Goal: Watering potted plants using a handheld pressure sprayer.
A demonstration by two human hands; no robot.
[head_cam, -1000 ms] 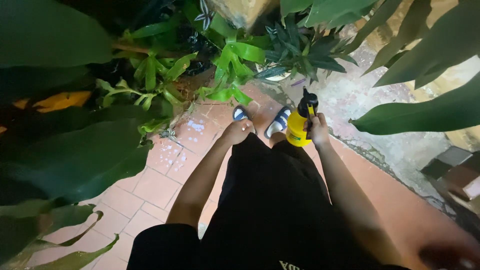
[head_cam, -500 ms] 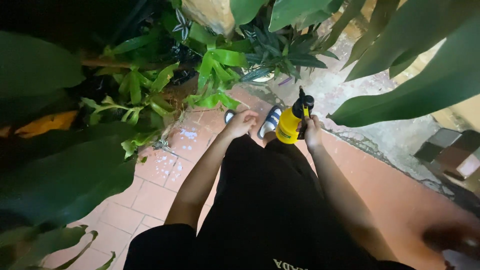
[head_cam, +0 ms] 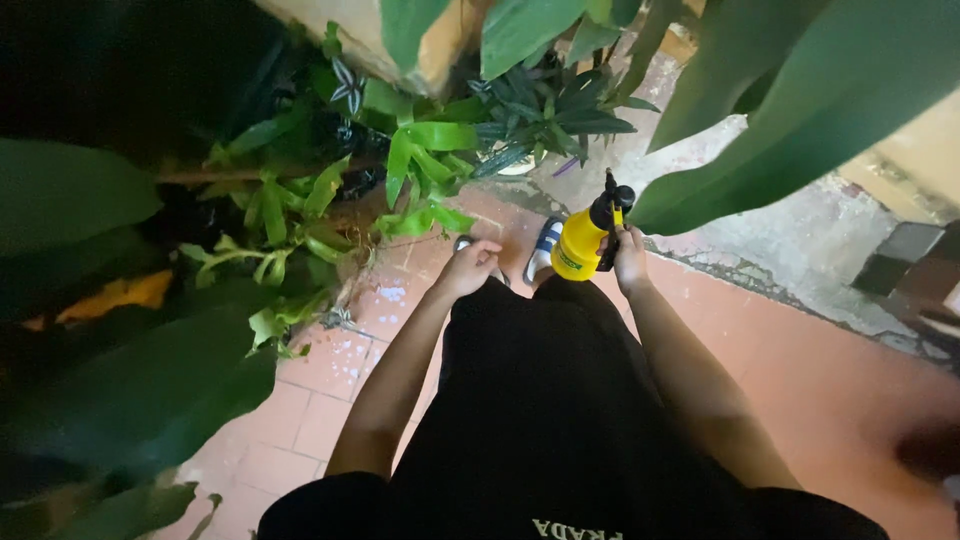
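Terracotta floor tiles point(head_cam: 330, 420) run beneath the person, meeting a strip of rough, worn concrete point(head_cam: 800, 240) on the right; damp speckles show on the tiles near the plants. Broad dark leaves point(head_cam: 760, 130) crowd the edges of the view, and a cluster of bright green potted plants point(head_cam: 410, 170) sits ahead on the left, just past the sandalled feet point(head_cam: 545, 250). Right hand point(head_cam: 630, 260) is held out in front at waist height, its fingers closed around the handle of a yellow spray bottle point(head_cam: 582, 245) with a black pump head; the bottle stands upright, nozzle towards the foliage, which suits misting. Left hand point(head_cam: 470, 265) hangs over the black shorts point(head_cam: 540, 400), fingers loosely curled and holding nothing, just short of the nearest green leaves.
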